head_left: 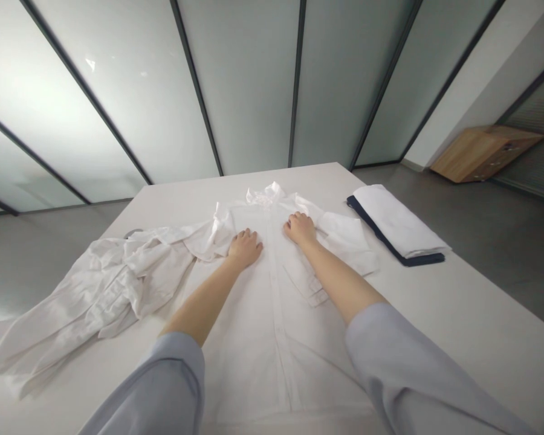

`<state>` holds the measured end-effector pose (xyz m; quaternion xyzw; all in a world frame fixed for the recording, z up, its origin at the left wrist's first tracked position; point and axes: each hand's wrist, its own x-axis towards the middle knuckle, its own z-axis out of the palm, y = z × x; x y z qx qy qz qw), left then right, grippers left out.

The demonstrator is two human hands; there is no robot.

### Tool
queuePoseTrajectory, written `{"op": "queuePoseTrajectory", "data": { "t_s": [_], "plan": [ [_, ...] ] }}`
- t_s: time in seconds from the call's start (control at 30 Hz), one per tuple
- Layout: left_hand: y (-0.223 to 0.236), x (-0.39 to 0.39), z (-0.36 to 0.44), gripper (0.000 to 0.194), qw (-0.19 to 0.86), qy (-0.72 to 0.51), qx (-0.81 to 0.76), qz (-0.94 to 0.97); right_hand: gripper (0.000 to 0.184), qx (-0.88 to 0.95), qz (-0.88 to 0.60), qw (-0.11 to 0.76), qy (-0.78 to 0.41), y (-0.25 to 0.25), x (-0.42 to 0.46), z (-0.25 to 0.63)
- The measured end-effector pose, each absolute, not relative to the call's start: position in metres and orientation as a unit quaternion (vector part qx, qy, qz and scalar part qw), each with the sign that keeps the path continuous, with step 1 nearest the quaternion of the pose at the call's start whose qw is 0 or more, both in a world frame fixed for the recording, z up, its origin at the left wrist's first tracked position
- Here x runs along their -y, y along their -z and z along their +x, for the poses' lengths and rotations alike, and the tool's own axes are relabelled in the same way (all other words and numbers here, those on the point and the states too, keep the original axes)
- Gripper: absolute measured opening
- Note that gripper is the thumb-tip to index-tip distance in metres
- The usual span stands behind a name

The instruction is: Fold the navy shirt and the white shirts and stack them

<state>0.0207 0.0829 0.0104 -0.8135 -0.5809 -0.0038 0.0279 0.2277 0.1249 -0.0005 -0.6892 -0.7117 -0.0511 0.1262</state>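
A white button-front shirt (pixel 274 326) lies spread on the table, its collar (pixel 266 194) at the far end and its button strip running toward me. On the left side of its chest rests my left hand (pixel 246 248), palm down, fingers apart. My right hand (pixel 300 228) touches the opposite side of the chest, a little farther up, its fingers bent but spaced. Neither hand visibly lifts any cloth. The shirt's right sleeve (pixel 351 238) lies folded out over the tabletop, with creases beside my right forearm.
A crumpled heap of white cloth (pixel 118 278) lies at the left, reaching the table's edge. On the right, a folded white cloth (pixel 396 220) sits on a dark folded one (pixel 424 260). Beyond the white table (pixel 480 314) stand frosted glass panels (pixel 249 84) and a wooden cabinet (pixel 476 151).
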Motion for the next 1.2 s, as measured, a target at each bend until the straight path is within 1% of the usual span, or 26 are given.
{"op": "queuePoseTrajectory", "data": {
  "t_s": [0.07, 0.13, 0.23, 0.37, 0.5, 0.6, 0.8, 1.03, 1.2],
  "plan": [
    [-0.007, -0.065, 0.027, 0.06, 0.004, 0.002, 0.619, -0.785, 0.033, 0.715, -0.689, 0.114, 0.042, -0.002, -0.123, 0.228],
    [-0.004, -0.054, 0.03, 0.067, -0.014, 0.002, 0.645, -0.764, 0.035, 0.721, -0.684, 0.103, 0.034, -0.004, -0.119, 0.228],
    [-0.001, -0.051, 0.029, 0.07, -0.029, 0.008, 0.648, -0.761, 0.04, 0.739, -0.67, 0.075, 0.01, -0.007, -0.108, 0.229],
    [-0.001, -0.057, 0.028, 0.072, -0.031, 0.012, 0.648, -0.761, 0.04, 0.758, -0.649, 0.059, 0.005, -0.014, -0.08, 0.229],
    [-0.001, -0.06, 0.029, 0.071, -0.032, 0.018, 0.646, -0.762, 0.038, 0.753, -0.654, 0.063, 0.028, -0.016, -0.052, 0.23],
    [0.0, -0.06, 0.027, 0.069, -0.033, 0.031, 0.64, -0.767, 0.037, 0.749, -0.659, 0.062, 0.009, -0.013, -0.041, 0.233],
    [0.002, -0.051, 0.011, 0.05, -0.028, 0.082, 0.574, -0.814, 0.039, 0.757, -0.648, 0.081, -0.021, -0.001, -0.042, 0.241],
    [-0.001, -0.04, -0.001, 0.05, -0.05, 0.086, 0.571, -0.815, 0.044, 0.764, -0.636, 0.1, -0.034, 0.007, -0.044, 0.248],
    [0.0, -0.042, -0.003, 0.05, -0.054, 0.088, 0.564, -0.819, 0.043, 0.757, -0.644, 0.104, -0.038, 0.008, -0.045, 0.248]
  ]
}}
